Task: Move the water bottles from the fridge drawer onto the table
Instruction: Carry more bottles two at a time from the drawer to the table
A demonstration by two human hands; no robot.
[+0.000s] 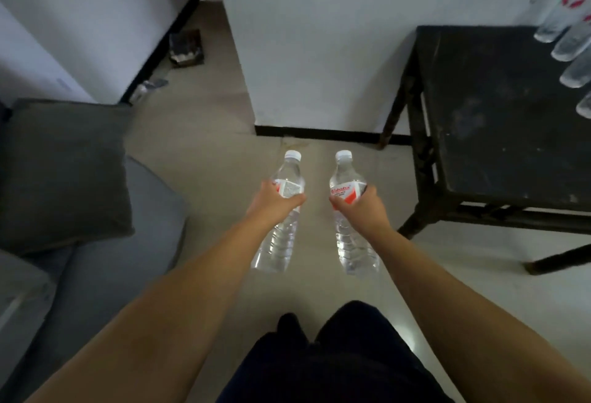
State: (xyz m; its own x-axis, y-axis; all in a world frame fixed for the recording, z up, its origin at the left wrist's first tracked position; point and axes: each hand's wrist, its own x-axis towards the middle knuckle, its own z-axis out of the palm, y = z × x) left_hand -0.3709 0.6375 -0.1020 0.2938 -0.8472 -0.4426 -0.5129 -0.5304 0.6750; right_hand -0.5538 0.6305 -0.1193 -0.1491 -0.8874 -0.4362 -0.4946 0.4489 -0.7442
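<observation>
Left hand (275, 199): we see it wrapped around the label band of the left bottle (281, 214), thumb across the front.
Right hand (361, 203): clamped the same way on the right bottle (348, 214).
Arms: both stretched forward, nearly parallel, over the floor (204, 159).
Bottles: held side by side, apart, white caps pointing away from us.
Bench (492, 121): ahead to our right, with more bottles (572, 51) lying at its far edge.
Sofa (96, 242): on our left.

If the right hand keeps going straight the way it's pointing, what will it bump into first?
Probably the white wall. The right hand, its grip round a bottle, points ahead over bare floor. The table sits off to its right, though depth is hard to judge.
</observation>
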